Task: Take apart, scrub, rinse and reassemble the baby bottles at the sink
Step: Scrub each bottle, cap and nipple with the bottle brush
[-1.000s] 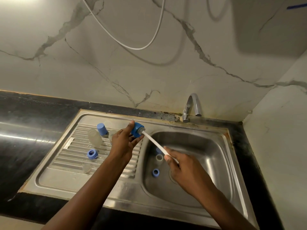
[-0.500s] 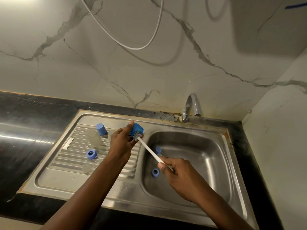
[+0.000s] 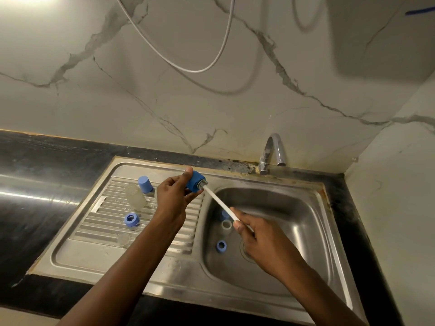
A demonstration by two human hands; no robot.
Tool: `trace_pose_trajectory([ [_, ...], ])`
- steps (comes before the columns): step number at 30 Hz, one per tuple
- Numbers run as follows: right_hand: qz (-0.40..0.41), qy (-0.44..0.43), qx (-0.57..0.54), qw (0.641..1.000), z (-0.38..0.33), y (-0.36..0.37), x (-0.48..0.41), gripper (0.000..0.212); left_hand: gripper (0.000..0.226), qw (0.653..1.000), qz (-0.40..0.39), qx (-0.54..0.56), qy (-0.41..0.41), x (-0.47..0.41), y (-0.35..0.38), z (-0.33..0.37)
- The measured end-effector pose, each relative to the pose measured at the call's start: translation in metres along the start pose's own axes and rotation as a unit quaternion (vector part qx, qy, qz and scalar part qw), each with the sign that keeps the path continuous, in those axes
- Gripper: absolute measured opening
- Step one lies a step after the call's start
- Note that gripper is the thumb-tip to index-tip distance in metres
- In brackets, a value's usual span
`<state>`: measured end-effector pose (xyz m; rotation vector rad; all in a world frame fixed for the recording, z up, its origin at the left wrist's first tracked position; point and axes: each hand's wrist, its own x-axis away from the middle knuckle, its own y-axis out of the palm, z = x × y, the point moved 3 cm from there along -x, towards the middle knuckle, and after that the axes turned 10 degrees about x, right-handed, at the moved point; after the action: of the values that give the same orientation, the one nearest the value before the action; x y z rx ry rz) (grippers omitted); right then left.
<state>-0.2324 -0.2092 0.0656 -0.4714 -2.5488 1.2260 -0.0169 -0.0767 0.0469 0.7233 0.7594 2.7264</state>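
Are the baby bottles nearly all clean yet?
Not nearly. Taking apart looks done: a clear bottle and a blue ring lie loose on the drainboard. Right now the left hand holds a blue cap while the right hand pokes the brush into it. The pieces in the basin wait, and nothing is put back together.

Brush bristles (image 3: pixel 203 184) half hidden inside blue cap (image 3: pixel 193 182)

Left forearm (image 3: pixel 131 257) and right forearm (image 3: pixel 315 288) bare all the way to the lower frame edge. Left grip (image 3: pixel 174 196) and right grip (image 3: pixel 261 241) bare too, plain hands.
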Motion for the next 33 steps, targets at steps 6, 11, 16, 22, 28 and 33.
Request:
trace_pose_trajectory([
  [6,-0.055,-0.012,-0.052,0.997,-0.007,0.007,0.004,0.042,0.061,1.000,-0.016,0.017,-0.016,-0.005,-0.001,0.002],
  [11,-0.030,-0.022,-0.072,0.997,-0.001,-0.006,0.014,0.039,0.046,0.994,-0.040,0.092,-0.037,-0.010,-0.004,0.002],
  [16,-0.010,-0.026,-0.095,0.995,0.016,-0.008,0.030,0.036,0.047,0.991,-0.044,0.114,-0.046,-0.009,-0.008,0.001],
  [22,0.023,-0.029,-0.086,0.996,0.015,-0.010,0.022,0.038,0.042,0.992,-0.056,0.108,-0.036,-0.003,-0.008,-0.006],
  [28,0.011,-0.025,-0.066,0.997,0.003,0.000,0.008,0.041,0.043,0.993,-0.067,0.090,-0.027,0.002,-0.007,-0.011],
  [33,0.017,-0.013,-0.060,0.998,-0.010,0.000,-0.004,0.044,0.044,0.993,-0.083,0.082,-0.027,0.009,-0.002,-0.018],
])
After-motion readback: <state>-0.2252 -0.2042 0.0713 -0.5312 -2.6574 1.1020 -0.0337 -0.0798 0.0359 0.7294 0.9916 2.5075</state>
